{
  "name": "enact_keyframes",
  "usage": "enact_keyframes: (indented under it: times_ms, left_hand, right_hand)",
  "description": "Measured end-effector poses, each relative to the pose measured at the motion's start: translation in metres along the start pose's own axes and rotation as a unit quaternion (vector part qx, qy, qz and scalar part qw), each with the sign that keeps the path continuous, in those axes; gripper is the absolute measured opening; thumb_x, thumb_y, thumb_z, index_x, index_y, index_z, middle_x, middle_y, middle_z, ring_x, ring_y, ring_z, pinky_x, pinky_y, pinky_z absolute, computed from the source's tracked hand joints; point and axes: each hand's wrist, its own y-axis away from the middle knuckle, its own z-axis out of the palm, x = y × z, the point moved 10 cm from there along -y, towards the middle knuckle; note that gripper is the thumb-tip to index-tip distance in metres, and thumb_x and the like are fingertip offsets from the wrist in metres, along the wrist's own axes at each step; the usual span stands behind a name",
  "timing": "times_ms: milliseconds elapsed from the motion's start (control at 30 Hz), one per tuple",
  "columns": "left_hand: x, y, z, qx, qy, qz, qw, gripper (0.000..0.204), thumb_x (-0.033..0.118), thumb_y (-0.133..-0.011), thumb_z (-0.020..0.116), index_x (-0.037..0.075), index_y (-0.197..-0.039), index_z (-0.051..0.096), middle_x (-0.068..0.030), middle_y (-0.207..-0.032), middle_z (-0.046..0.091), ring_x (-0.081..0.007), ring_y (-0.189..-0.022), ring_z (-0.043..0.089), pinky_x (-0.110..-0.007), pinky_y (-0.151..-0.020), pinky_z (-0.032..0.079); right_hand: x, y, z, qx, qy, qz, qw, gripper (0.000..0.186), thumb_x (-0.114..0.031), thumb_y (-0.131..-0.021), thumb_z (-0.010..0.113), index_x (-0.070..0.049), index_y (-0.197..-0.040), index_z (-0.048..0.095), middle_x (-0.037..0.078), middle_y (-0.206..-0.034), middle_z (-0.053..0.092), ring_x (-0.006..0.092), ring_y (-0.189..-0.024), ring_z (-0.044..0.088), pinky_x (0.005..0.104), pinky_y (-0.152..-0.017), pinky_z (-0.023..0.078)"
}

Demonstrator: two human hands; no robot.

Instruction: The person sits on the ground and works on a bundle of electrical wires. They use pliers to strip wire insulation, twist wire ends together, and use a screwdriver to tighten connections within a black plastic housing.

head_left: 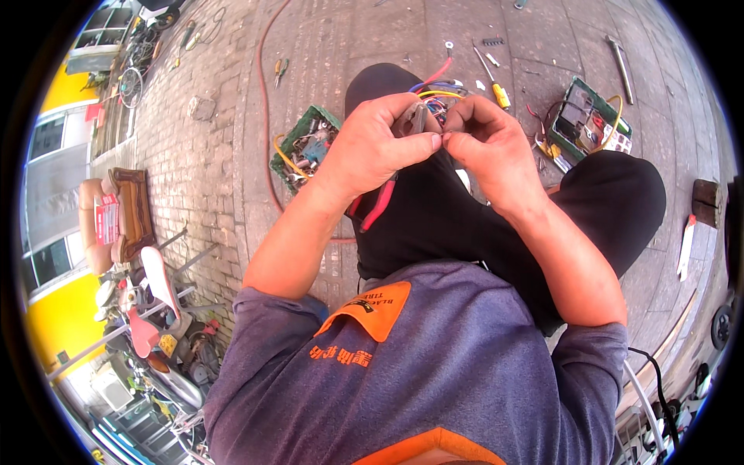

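Note:
Both my hands meet over my lap, thumb tips almost touching. My left hand [380,147] is closed around red-handled pliers [380,206]; their handles stick out below the palm and the metal head shows by the forefinger. My right hand [492,147] pinches thumb against forefinger. Whatever lies in that pinch is too small and covered to make out. Just beyond the fingertips is a bundle of coloured wires [442,94], partly hidden by the hands. A red cable [440,71] with a ring terminal at its end runs away from the bundle.
Green crates of parts and tools stand left [280,172] and right [602,98] of my knees. A yellow-handled screwdriver [501,96], small pliers [280,71] and a metal bar [620,70] lie on the paving. A red hose [263,93] crosses at left, and a brown armchair [132,205] stands farther off.

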Motion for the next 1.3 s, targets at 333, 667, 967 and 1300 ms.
enact_keyframes:
  times_ms: [333, 667, 967, 1300]
  left_hand:
    - [-0.003, 0.0, 0.002, 0.012, -0.097, -0.003, 0.995, 0.014, 0.015, -0.092, 0.081, 0.007, -0.095, 0.07, 0.0092, -0.08, 0.06, -0.0009, -0.072, 0.049, -0.022, -0.063, 0.039]
    - [-0.005, 0.002, 0.003, -0.001, -0.096, -0.006, 0.995, 0.012, 0.013, -0.091, 0.079, 0.006, -0.093, 0.069, 0.0074, -0.078, 0.06, -0.0023, -0.071, 0.049, -0.023, -0.063, 0.04]
    - [-0.002, 0.003, -0.001, 0.018, -0.01, -0.006, 1.0, 0.014, 0.015, -0.09, 0.079, 0.007, -0.095, 0.069, 0.0077, -0.079, 0.057, -0.0029, -0.071, 0.048, -0.023, -0.064, 0.038]
    - [0.0, 0.003, -0.002, 0.019, -0.041, 0.015, 0.999, 0.014, 0.016, -0.092, 0.079, 0.007, -0.097, 0.069, 0.0087, -0.081, 0.056, -0.0025, -0.073, 0.047, -0.022, -0.064, 0.037]
  right_hand:
    - [0.024, 0.002, 0.001, 0.052, -0.155, 0.029, 0.986, 0.007, -0.001, -0.091, 0.064, -0.007, -0.088, 0.064, -0.007, -0.086, 0.057, 0.0042, -0.08, 0.049, 0.0238, -0.073, 0.04]
    - [0.031, 0.001, -0.014, 0.114, -0.257, 0.077, 0.957, 0.006, -0.009, -0.095, 0.063, -0.008, -0.089, 0.065, -0.002, -0.085, 0.061, 0.0112, -0.079, 0.055, 0.0297, -0.077, 0.046]
    - [-0.002, 0.0, -0.004, -0.019, -0.022, 0.022, 0.999, 0.006, -0.007, -0.097, 0.067, -0.005, -0.102, 0.067, -0.004, -0.094, 0.064, 0.0053, -0.089, 0.057, 0.0237, -0.082, 0.047]
    - [-0.001, 0.003, 0.002, -0.016, 0.034, 0.029, 0.999, 0.004, -0.007, -0.097, 0.071, -0.005, -0.099, 0.068, -0.005, -0.092, 0.063, 0.0034, -0.085, 0.055, 0.023, -0.078, 0.049]
